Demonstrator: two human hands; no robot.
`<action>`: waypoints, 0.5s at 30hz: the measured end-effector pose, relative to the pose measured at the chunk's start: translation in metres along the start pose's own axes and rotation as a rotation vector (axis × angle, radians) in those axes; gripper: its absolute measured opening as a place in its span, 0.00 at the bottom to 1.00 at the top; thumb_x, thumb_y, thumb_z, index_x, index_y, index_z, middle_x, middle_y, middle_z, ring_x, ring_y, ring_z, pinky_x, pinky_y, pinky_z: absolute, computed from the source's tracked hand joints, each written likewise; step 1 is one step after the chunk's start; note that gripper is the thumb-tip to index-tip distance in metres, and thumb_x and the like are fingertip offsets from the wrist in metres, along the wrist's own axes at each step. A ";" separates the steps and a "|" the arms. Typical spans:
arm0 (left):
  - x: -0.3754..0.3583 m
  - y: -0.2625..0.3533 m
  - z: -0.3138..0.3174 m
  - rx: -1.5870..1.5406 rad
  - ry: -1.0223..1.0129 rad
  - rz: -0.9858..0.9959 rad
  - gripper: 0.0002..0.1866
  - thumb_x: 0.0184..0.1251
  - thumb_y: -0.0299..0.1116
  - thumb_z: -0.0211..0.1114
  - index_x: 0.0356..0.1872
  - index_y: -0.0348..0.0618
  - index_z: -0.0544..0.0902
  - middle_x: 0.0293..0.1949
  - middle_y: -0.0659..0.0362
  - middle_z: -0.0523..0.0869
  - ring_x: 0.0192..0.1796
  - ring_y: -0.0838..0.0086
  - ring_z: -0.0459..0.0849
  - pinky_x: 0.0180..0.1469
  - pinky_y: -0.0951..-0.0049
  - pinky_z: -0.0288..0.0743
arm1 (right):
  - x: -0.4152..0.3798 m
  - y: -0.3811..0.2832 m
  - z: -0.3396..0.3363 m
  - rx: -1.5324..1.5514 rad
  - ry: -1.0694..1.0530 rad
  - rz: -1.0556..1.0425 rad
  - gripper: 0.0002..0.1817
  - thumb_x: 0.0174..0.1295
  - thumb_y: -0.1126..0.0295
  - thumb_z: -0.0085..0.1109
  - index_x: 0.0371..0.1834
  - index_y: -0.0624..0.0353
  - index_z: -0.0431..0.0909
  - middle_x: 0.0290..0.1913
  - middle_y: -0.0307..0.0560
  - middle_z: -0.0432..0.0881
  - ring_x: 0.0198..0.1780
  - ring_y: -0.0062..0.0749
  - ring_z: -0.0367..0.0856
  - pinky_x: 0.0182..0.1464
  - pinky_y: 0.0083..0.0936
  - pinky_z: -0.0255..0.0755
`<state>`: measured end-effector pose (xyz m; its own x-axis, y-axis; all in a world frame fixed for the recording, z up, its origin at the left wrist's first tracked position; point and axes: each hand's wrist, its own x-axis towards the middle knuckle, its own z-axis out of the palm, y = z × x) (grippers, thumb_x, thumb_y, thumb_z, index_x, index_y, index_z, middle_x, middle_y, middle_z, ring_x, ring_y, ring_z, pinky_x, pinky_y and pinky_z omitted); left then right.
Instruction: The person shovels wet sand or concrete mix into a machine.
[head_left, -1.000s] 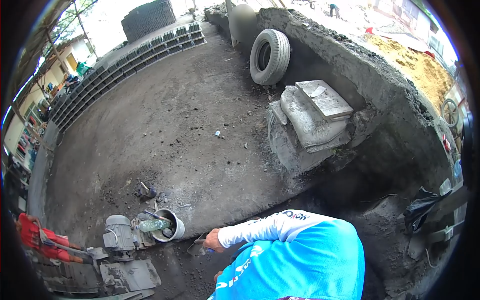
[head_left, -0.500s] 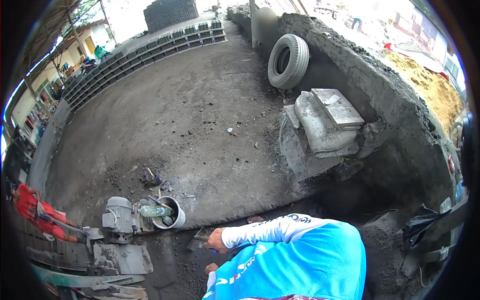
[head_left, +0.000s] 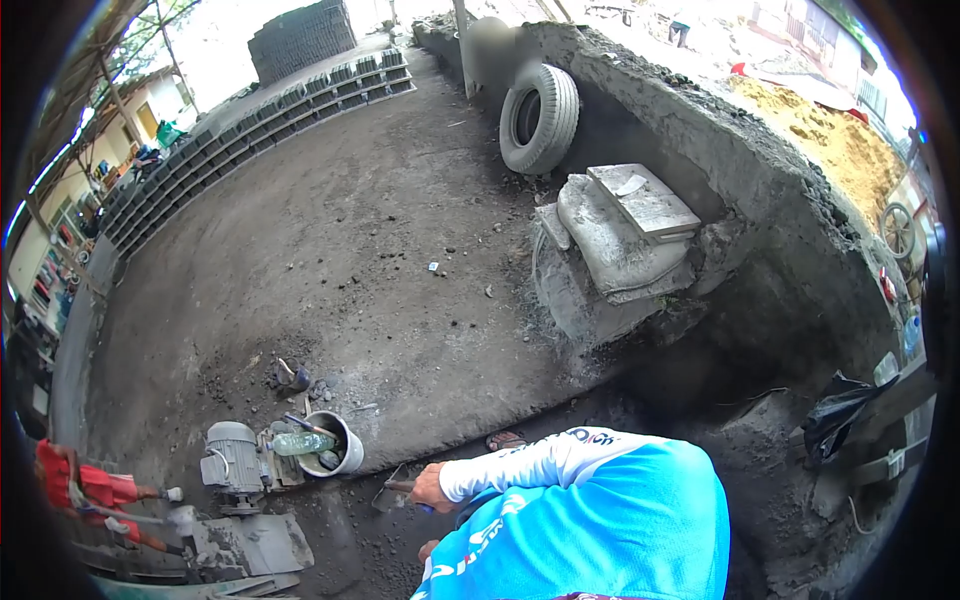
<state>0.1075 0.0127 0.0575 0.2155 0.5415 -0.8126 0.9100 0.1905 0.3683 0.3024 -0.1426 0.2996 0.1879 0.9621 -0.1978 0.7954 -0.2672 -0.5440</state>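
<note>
My right hand [head_left: 432, 488], at the end of a white sleeve, is closed around the handle of a small trowel [head_left: 388, 497]. The trowel's grey blade points left, over dark, gritty ground below the bucket. My left hand [head_left: 428, 550] shows just below, partly hidden by the blue shirt, and its fingers cannot be made out. Up and left of my hands, a white bucket [head_left: 352, 452] holds a clear green bottle [head_left: 302, 443] and some tools.
A grey motor [head_left: 232, 458] stands left of the bucket. At the lower left a person in red [head_left: 90, 485] holds a long-handled tool. A tyre [head_left: 540, 120] leans on the concrete wall [head_left: 680, 120], near a slab-topped block [head_left: 645, 205]. Stacked blocks [head_left: 260, 115] line the back.
The view has shifted, so the background sits further left. The person in red appears lower, with legs spread differently. My right hand still grips the trowel; my left hand is more hidden.
</note>
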 end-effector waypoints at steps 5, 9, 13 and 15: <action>-0.001 0.005 0.000 -0.018 -0.009 0.000 0.12 0.65 0.41 0.55 0.30 0.44 0.78 0.31 0.56 0.84 0.35 0.63 0.84 0.37 0.58 0.78 | -0.002 -0.001 -0.001 0.021 0.007 -0.030 0.14 0.42 0.71 0.62 0.36 0.59 0.78 0.31 0.55 0.82 0.39 0.54 0.83 0.42 0.46 0.76; -0.002 0.004 -0.001 -0.041 -0.008 -0.005 0.13 0.65 0.42 0.55 0.30 0.44 0.77 0.31 0.56 0.83 0.35 0.62 0.83 0.37 0.58 0.78 | -0.011 -0.011 -0.010 0.015 -0.020 -0.002 0.14 0.44 0.71 0.62 0.37 0.59 0.79 0.32 0.55 0.83 0.40 0.53 0.83 0.43 0.46 0.76; -0.001 -0.005 -0.003 -0.051 -0.007 -0.015 0.13 0.65 0.43 0.55 0.29 0.44 0.77 0.31 0.56 0.83 0.35 0.62 0.83 0.37 0.57 0.78 | -0.009 -0.011 -0.002 0.005 -0.034 -0.001 0.14 0.45 0.70 0.62 0.38 0.59 0.79 0.32 0.55 0.83 0.40 0.53 0.84 0.43 0.45 0.76; -0.002 -0.012 -0.004 -0.064 -0.002 -0.028 0.13 0.65 0.43 0.54 0.29 0.44 0.76 0.30 0.56 0.83 0.35 0.62 0.83 0.37 0.57 0.78 | -0.005 -0.008 0.004 0.004 -0.040 -0.003 0.13 0.45 0.71 0.61 0.37 0.59 0.79 0.32 0.55 0.83 0.41 0.52 0.84 0.43 0.44 0.77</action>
<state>0.0946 0.0124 0.0564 0.1915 0.5335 -0.8238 0.8910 0.2575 0.3739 0.2923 -0.1459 0.3018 0.1627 0.9598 -0.2287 0.7933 -0.2650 -0.5481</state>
